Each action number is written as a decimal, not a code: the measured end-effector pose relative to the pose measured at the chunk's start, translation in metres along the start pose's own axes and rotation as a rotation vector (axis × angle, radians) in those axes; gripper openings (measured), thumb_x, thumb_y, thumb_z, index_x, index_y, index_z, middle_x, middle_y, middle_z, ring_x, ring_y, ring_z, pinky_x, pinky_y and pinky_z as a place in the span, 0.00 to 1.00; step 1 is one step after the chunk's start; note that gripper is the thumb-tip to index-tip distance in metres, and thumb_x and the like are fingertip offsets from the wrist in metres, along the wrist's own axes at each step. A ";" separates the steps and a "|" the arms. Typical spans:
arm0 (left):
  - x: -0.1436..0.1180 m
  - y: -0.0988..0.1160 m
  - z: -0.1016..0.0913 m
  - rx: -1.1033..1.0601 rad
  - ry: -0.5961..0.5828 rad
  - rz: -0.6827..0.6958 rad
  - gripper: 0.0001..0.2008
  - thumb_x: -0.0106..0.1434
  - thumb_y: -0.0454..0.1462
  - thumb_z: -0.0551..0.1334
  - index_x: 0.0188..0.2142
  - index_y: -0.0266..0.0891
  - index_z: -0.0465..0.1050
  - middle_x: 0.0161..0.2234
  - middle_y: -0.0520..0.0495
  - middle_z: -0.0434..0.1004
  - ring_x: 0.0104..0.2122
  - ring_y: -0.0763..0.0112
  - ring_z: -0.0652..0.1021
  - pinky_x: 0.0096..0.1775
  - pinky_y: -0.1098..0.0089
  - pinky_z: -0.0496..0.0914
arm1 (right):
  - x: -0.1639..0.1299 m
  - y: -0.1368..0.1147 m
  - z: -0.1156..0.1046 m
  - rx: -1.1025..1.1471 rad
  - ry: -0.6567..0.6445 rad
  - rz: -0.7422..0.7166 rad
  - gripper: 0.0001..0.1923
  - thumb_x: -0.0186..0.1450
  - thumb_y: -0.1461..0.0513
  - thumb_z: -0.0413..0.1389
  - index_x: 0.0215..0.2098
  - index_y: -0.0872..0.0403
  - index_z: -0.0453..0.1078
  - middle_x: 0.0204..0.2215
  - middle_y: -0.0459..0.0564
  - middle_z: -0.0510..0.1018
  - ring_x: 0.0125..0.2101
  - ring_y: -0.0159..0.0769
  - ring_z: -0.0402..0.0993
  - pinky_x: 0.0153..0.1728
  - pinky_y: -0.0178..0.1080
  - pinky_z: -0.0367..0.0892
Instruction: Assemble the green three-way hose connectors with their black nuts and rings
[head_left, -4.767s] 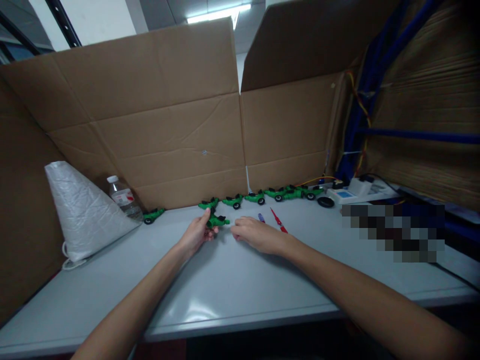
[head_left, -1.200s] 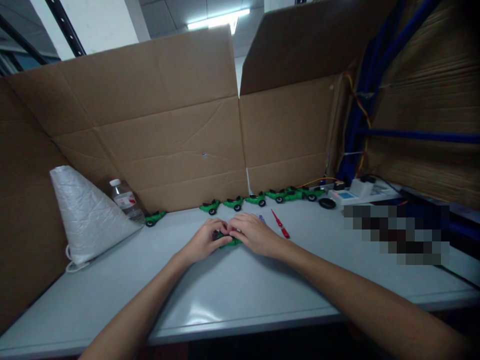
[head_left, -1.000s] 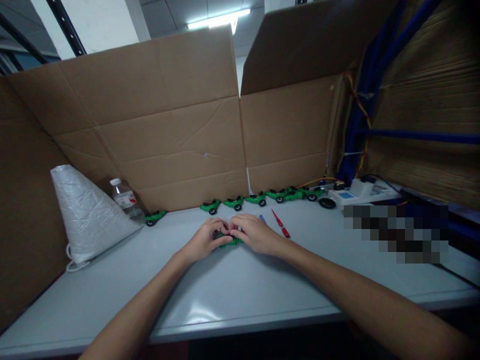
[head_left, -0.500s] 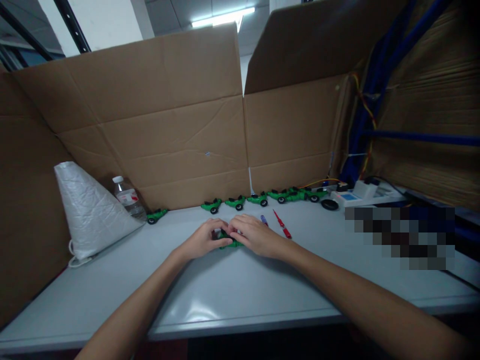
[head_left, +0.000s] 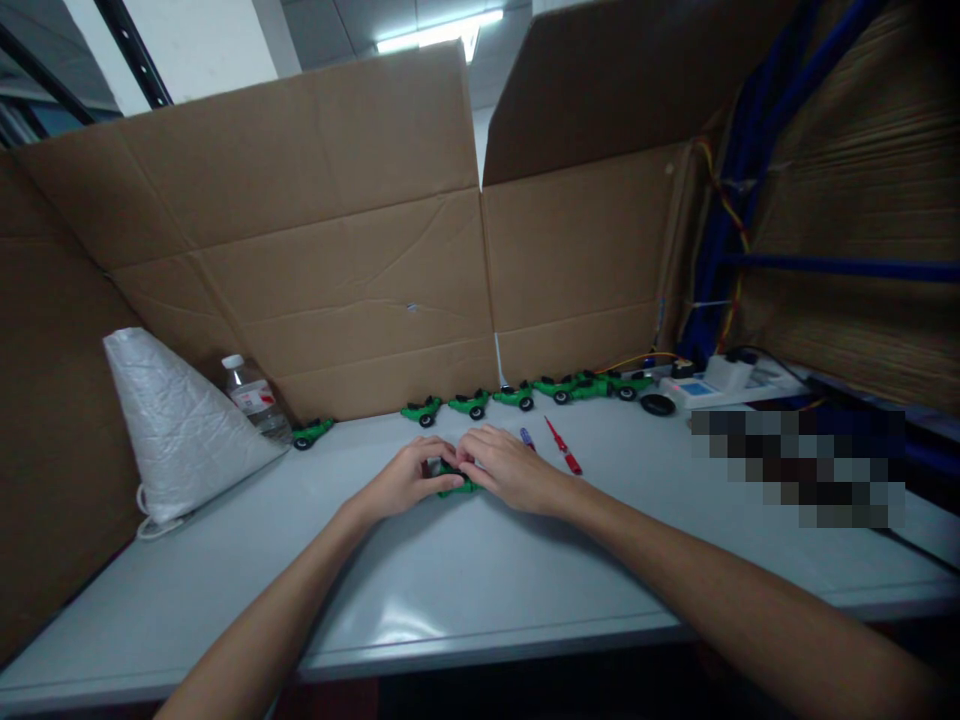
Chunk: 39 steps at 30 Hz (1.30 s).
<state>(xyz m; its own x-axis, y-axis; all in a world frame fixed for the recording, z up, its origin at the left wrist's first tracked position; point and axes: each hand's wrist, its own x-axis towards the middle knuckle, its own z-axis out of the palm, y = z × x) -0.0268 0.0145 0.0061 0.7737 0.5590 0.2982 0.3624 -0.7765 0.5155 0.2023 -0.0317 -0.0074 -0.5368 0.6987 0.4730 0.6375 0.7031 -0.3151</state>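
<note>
At the middle of the table (head_left: 420, 570), a green and black toy vehicle (head_left: 463, 487) lies mostly covered by my fingers. My left hand (head_left: 405, 480) grips its left side, with the thumb along the near edge. From the right, my right hand (head_left: 514, 470) closes over it, and the fingertips of both hands meet on top. What the fingertips do there is hidden. Just beyond my right hand are a red screwdriver (head_left: 563, 446) and a short blue-purple piece (head_left: 528, 438), partly hidden by the hand.
Several similar green toys (head_left: 514, 398) line the back, by a cardboard wall (head_left: 337, 240); another green toy (head_left: 312, 433) sits further left. A water bottle (head_left: 256, 398) and a silvery padded bag (head_left: 176, 430) stand left. A black ring (head_left: 658, 405) and a white power strip (head_left: 712, 388) lie right.
The camera view has shifted very slightly. Both hands stay on the green toy in almost the same pose.
</note>
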 end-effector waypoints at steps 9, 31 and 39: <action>0.000 -0.001 0.002 -0.040 -0.001 -0.028 0.16 0.68 0.50 0.67 0.45 0.41 0.81 0.46 0.43 0.82 0.47 0.61 0.77 0.49 0.65 0.70 | 0.000 -0.002 0.001 0.061 -0.003 0.061 0.05 0.75 0.64 0.54 0.39 0.52 0.66 0.38 0.50 0.74 0.43 0.42 0.69 0.45 0.42 0.62; 0.000 -0.008 0.004 -0.059 0.015 -0.026 0.13 0.67 0.46 0.70 0.45 0.41 0.82 0.46 0.44 0.83 0.48 0.62 0.77 0.50 0.66 0.68 | 0.000 0.001 -0.002 0.078 0.020 -0.012 0.07 0.74 0.64 0.56 0.37 0.52 0.66 0.37 0.49 0.74 0.41 0.41 0.69 0.44 0.40 0.63; 0.001 -0.009 0.006 -0.085 0.015 -0.044 0.14 0.66 0.47 0.70 0.44 0.40 0.83 0.47 0.43 0.82 0.48 0.62 0.77 0.47 0.68 0.69 | 0.001 0.005 -0.001 0.144 0.055 0.024 0.05 0.75 0.63 0.55 0.39 0.52 0.66 0.39 0.50 0.74 0.44 0.41 0.69 0.46 0.40 0.63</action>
<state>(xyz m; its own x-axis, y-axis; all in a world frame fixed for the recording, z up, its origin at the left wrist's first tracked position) -0.0264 0.0204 -0.0032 0.7498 0.5971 0.2850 0.3501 -0.7236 0.5949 0.2055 -0.0281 -0.0079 -0.4893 0.7097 0.5069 0.5616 0.7010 -0.4395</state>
